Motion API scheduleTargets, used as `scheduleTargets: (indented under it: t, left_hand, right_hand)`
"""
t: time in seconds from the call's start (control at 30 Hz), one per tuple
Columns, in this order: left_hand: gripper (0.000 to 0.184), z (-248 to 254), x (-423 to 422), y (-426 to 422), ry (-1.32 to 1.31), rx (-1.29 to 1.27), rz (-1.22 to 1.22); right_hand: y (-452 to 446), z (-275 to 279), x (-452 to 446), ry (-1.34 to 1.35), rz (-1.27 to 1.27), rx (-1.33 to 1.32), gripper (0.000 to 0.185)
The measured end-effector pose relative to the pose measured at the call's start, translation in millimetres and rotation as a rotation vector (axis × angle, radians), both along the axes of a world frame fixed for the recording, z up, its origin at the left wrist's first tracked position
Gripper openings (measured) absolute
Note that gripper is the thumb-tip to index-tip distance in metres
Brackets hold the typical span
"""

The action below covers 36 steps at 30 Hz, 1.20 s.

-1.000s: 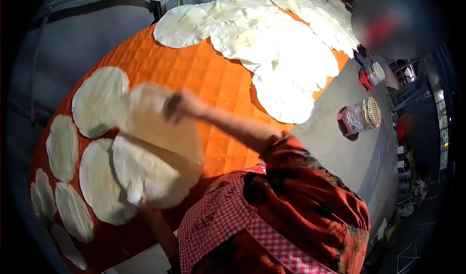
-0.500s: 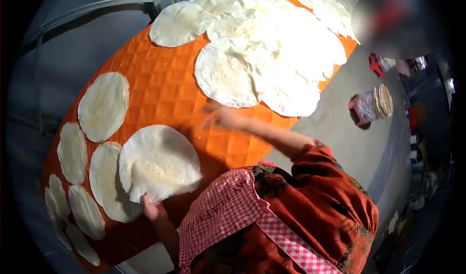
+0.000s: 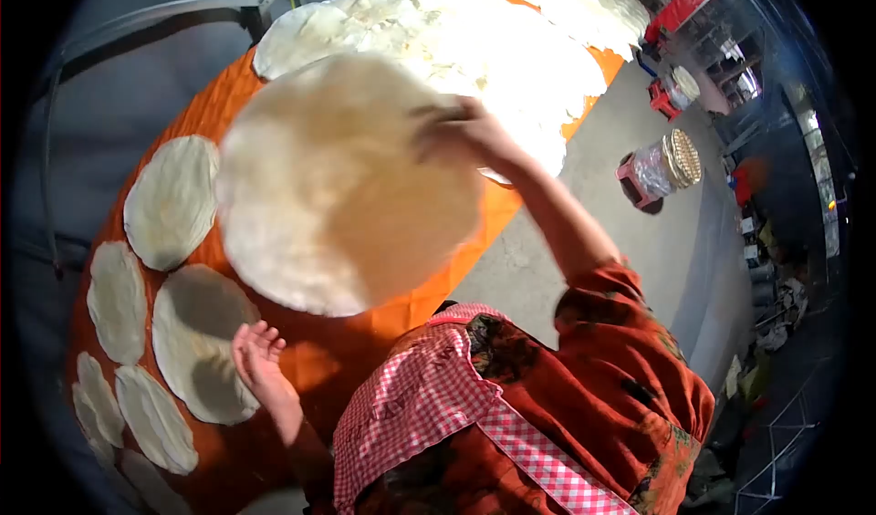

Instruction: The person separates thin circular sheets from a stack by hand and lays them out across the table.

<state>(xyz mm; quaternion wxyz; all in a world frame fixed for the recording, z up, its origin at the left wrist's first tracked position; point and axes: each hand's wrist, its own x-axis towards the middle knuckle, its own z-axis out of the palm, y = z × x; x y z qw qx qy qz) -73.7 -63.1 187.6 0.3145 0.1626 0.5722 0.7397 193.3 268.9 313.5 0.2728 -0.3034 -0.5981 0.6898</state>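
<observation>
A large round sheet of thin flatbread (image 3: pixel 319 187), blurred by motion, is raised above the table in front of me. My right hand (image 3: pixel 470 136) overlaps its upper right edge; the fingers are smeared, so their grip on it is unclear. Below the sheet's lower left side, my left hand (image 3: pixel 260 360) is open, palm up and fingers apart, holding nothing. Beside it, another pale flatbread (image 3: pixel 196 332) lies on the orange cloth (image 3: pixel 310 351). Farther up the table, many overlapping flatbreads (image 3: pixel 511 50) form a broad, brightly lit layer.
Several more single flatbreads (image 3: pixel 173 200) lie along the table's left side. On the floor to the right, a plastic-wrapped stack of round pieces (image 3: pixel 680 159) stands on a red stool (image 3: pixel 632 182). A metal frame (image 3: pixel 164 9) runs behind the table at upper left.
The flatbread that my left hand held at its lower edge has risen up and right. My left hand has let go and opened. My right hand has moved up to the sheet's edge.
</observation>
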Motion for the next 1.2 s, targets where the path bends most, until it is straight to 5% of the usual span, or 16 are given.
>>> scheduleTargets:
  t: [0.1, 0.2, 0.23, 0.3, 0.47, 0.57, 0.73, 0.83, 0.9, 1.07, 1.13, 1.2]
  left_hand:
    - [0.026, -78.4, 3.4, -38.6, -0.005, -0.102, 0.024]
    - [0.018, -136.5, 17.0, -65.3, 0.072, -0.232, -0.025]
    - [0.014, -150.3, 23.5, -73.6, 0.197, -0.341, -0.026]
    - [0.010, -114.1, 32.5, -65.3, 0.643, -0.578, -0.042]
    - [0.012, -122.2, 15.6, -49.1, 1.051, -0.517, -0.040]
    - [0.013, -188.9, 0.8, -52.5, 1.312, -0.681, -0.081]
    - [0.013, -187.3, 4.2, -47.5, 1.346, -0.704, -0.120]
    - [0.012, -185.0, 4.4, -46.4, 1.324, -0.680, -0.141]
    - [0.012, -184.7, 4.9, -48.7, 1.310, -0.665, -0.150]
    - [0.012, -184.1, 1.1, -55.3, 1.284, -0.613, -0.141]
    - [0.013, -189.5, -0.9, -52.7, 1.293, -0.572, -0.134]
    - [0.013, -194.8, -2.2, -52.6, 1.299, -0.521, -0.119]
  right_hand:
    - [26.6, -30.7, 98.1, -0.623, -0.357, 0.251, 0.034]
    - [51.3, -122.8, 203.4, -0.566, -0.528, 0.350, 0.039]
    - [67.8, -176.0, 250.3, -1.058, -0.665, 0.853, 0.040]
    - [65.5, -228.9, 242.7, -0.402, -0.868, 0.478, 0.037]
    - [-19.1, -204.1, -49.1, -0.248, -0.117, -0.216, 0.024]
    - [-28.0, -244.8, -222.5, 0.004, 0.121, -0.226, 0.019]
    - [15.0, -293.2, -450.0, -0.221, -0.165, 0.063, 0.039]
    - [22.7, -251.3, -503.8, -0.412, -0.244, -0.153, 0.044]
    - [27.3, -250.3, -525.3, -0.266, -0.235, -0.535, 0.038]
    - [48.6, -229.2, -584.0, -0.293, 0.025, 0.252, 0.031]
    - [25.2, -115.6, -597.4, -0.522, 0.126, 0.406, 0.042]
    - [10.3, -65.2, -621.9, -0.345, 0.031, 0.913, 0.027]
